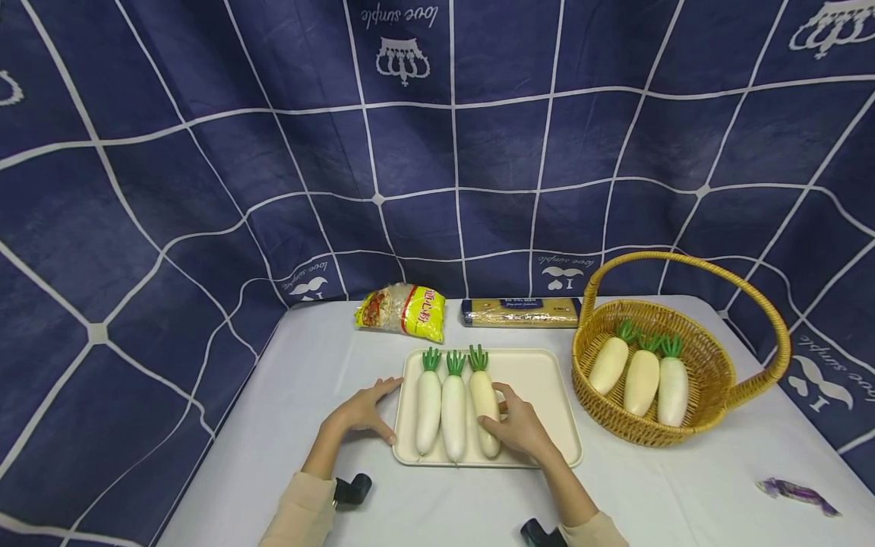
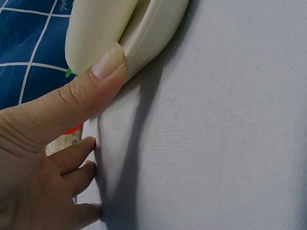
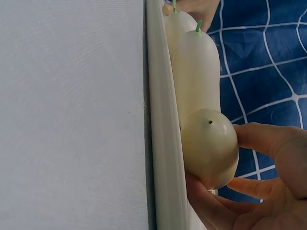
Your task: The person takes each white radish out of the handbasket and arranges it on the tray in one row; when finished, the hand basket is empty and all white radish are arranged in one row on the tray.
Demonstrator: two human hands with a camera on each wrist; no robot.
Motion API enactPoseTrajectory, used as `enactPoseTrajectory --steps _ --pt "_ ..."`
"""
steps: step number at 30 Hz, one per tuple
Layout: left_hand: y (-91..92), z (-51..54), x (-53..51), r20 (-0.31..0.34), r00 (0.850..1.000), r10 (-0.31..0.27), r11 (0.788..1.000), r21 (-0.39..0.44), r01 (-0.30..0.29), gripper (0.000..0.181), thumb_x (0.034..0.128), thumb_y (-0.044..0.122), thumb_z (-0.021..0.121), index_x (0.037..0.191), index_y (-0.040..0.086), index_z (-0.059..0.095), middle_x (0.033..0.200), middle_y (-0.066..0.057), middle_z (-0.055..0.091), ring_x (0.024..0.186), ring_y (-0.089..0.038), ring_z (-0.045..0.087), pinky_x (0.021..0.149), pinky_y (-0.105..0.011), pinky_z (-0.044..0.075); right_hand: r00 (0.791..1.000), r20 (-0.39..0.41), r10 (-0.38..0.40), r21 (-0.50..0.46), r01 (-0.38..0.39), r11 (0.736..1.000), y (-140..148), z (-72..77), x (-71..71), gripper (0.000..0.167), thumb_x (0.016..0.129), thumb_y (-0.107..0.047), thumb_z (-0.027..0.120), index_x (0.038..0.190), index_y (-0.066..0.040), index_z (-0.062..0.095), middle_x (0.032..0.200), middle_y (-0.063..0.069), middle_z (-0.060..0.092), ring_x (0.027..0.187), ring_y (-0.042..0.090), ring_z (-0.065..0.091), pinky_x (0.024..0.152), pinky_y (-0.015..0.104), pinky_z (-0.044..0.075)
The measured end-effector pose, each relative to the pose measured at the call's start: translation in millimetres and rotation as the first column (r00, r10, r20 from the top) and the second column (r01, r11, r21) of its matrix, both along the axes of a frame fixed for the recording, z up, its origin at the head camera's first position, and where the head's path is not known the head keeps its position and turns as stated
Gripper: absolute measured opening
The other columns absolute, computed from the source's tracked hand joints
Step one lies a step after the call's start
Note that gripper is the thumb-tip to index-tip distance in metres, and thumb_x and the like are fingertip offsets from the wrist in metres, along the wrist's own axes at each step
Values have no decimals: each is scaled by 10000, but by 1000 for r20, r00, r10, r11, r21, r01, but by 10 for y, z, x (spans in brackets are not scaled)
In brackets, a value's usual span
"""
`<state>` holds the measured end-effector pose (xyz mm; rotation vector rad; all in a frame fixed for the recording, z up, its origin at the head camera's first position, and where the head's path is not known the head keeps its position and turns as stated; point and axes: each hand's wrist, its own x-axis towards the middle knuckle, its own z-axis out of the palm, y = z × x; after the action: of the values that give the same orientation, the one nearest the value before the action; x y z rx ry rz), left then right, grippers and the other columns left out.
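Three white radishes with green tops lie side by side on a cream tray (image 1: pixel 540 410): a left one (image 1: pixel 428 410), a middle one (image 1: pixel 453 418) and a right one (image 1: pixel 484 406). My right hand (image 1: pixel 521 425) grips the right radish, thumb on one side and fingers on the other; the right wrist view shows this radish (image 3: pixel 210 148) end-on between thumb and fingers (image 3: pixel 259 187). My left hand (image 1: pixel 365 410) is at the tray's left edge, fingers spread, its thumb (image 2: pixel 103 67) touching the rim beside the left radish (image 2: pixel 96 33).
A wicker basket (image 1: pixel 615 422) at the right holds three more radishes (image 1: pixel 641 380). Behind the tray lie a yellow food bag (image 1: pixel 403 311) and a long gold packet (image 1: pixel 521 312). A small purple wrapper (image 1: pixel 798 494) lies at the front right. Blue checked cloth (image 1: pixel 437 152) hangs behind.
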<state>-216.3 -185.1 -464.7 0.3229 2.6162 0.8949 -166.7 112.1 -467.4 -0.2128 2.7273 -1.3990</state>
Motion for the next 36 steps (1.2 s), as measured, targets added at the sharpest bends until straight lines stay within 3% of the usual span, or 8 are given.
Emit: enactPoseTrajectory --steps 8,18,24,36 --pt "0 3 3 -1 1000 3 1000 3 -3 1092 473 165 913 1432 93 396 1489 -187 324 1386 -421 213 1091 -635 175 1000 16 8 -7 -8 1000 0 7 -7 675 776 -186 738 1327 48 427 973 234 638 699 200 644 598 318 539" --pt "5 5 4 3 1000 8 1000 7 -8 1095 469 166 913 1433 99 397 1491 -185 320 1389 -411 213 1097 -620 179 998 56 -5 -18 6 1000 22 -10 -19 689 808 -283 716 1350 20 418 964 187 646 703 171 628 603 301 517" --pt "-3 -1 6 -1 1000 -3 1000 -2 3 1094 476 164 913 1435 94 391 1489 -193 321 1387 -422 209 1092 -633 173 999 36 -2 -34 3 999 37 -14 -13 607 855 -232 668 1337 46 424 943 181 661 753 236 665 645 354 551" --pt "14 -9 3 10 1000 11 1000 -7 -10 1094 476 171 914 1436 108 394 1494 -179 320 1391 -407 212 1096 -619 188 1000 2 -27 -26 27 999 13 -11 -20 609 837 -220 690 1317 62 442 984 224 647 786 268 664 668 383 557"
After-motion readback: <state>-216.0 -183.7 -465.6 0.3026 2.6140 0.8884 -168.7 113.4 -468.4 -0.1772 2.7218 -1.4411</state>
